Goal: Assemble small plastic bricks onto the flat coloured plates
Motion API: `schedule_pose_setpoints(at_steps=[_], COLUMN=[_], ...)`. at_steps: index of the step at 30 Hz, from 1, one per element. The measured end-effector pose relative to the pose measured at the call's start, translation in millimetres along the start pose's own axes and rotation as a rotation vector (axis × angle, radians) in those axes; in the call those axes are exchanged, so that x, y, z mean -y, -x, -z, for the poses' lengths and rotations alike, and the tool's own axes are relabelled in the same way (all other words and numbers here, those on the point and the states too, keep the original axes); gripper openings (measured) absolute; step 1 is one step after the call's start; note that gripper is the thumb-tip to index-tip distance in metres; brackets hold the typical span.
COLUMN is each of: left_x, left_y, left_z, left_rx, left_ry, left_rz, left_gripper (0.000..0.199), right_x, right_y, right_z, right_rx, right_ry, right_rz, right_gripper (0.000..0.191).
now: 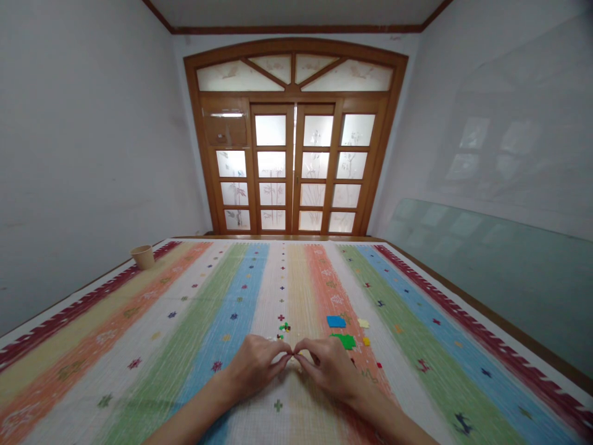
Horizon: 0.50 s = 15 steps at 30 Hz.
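Note:
My left hand (259, 366) and my right hand (327, 366) meet fingertip to fingertip above the striped cloth (241, 408). Thumb and forefinger of each are pinched together, and whatever they hold is too small to make out. Just beyond my left hand lie small green and dark pieces (284, 327). Beside my right hand, a green piece (343, 341) is partly covered by the hand. A blue piece (336, 321) lies farther back, with a pale yellow piece (364, 323) and a small yellow piece (366, 341) to its right.
A tan cup (143, 257) stands near the table's far left edge. One small red piece (379, 365) lies right of my right hand. Beyond the table are wooden doors (294, 167) with glass panes, and a pale glass panel (491, 266) is at the right.

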<state>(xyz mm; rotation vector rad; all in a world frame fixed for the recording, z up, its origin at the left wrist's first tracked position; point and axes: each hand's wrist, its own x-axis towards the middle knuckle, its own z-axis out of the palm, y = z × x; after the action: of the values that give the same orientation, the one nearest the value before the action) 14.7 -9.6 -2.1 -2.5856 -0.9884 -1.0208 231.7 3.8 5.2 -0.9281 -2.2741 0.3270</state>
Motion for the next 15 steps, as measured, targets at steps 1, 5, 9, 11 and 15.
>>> schedule_pose_setpoints(at_steps=[1, 5, 9, 11, 15], left_x=[-1, -2, -1, 0, 2], left_y=[0, -1, 0, 0, 1], left_z=[0.5, 3.3, 4.6, 4.2, 3.7], left_rx=[0.006, 0.043, 0.044, 0.044, 0.056], left_ry=[0.009, 0.058, 0.082, 0.080, 0.085], left_rz=[0.004, 0.036, 0.079, 0.087, 0.097], left_gripper=[0.017, 0.020, 0.018, 0.016, 0.015], right_x=[0, 1, 4, 5, 3], right_y=[0, -1, -3, -3, -5], right_z=[0, 2, 8, 12, 17], right_rx=[0.006, 0.016, 0.013, 0.012, -0.011], right_ry=[0.002, 0.003, -0.019, -0.029, -0.032], right_rz=[-0.005, -0.019, -0.037, -0.060, -0.077], right_gripper=[0.015, 0.016, 0.018, 0.018, 0.019])
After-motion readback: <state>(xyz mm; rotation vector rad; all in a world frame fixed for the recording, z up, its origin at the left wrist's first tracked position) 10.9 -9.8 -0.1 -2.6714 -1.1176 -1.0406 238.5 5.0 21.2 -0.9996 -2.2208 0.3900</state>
